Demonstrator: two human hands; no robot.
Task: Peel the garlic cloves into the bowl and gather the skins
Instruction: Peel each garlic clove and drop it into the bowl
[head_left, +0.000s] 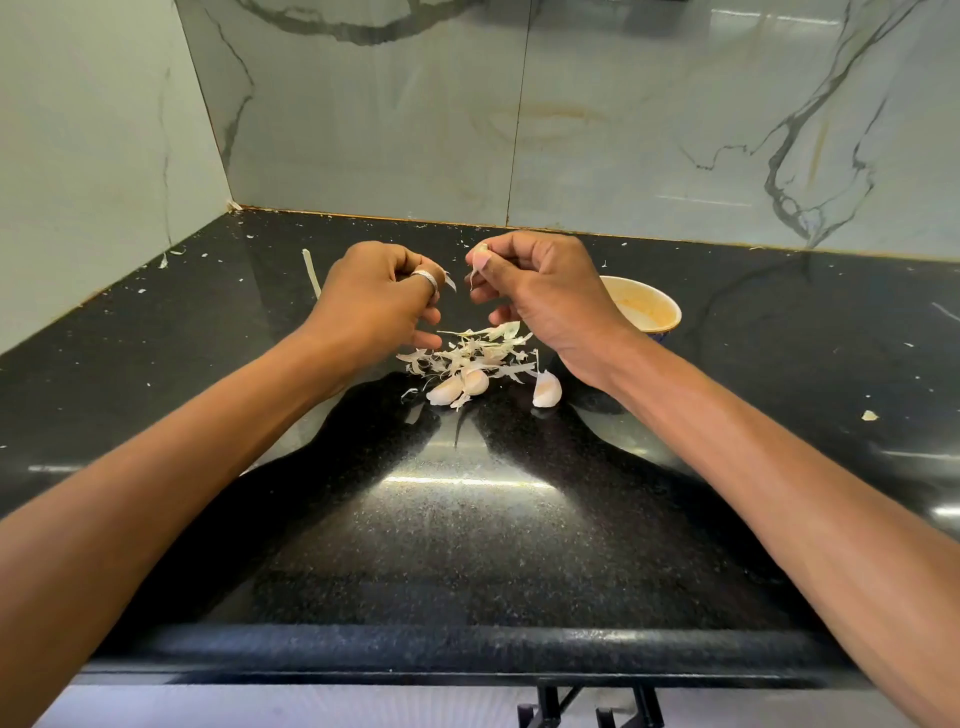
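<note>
Garlic clove (480, 256) pinched in my right hand (545, 296), papery skin dangling.
My left hand (382, 299) pinched a torn strip (450, 283). Beneath lay the skin pile (475, 348) and 3 unpeeled cloves (460, 387); my right hand half-hid the bowl (647, 312).

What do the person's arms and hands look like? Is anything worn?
The left forearm and right forearm are bare: no sleeve, watch or bracelet in view. The left hand wears a broad silver-coloured ring on one finger; the right hand shows no ring.
</note>
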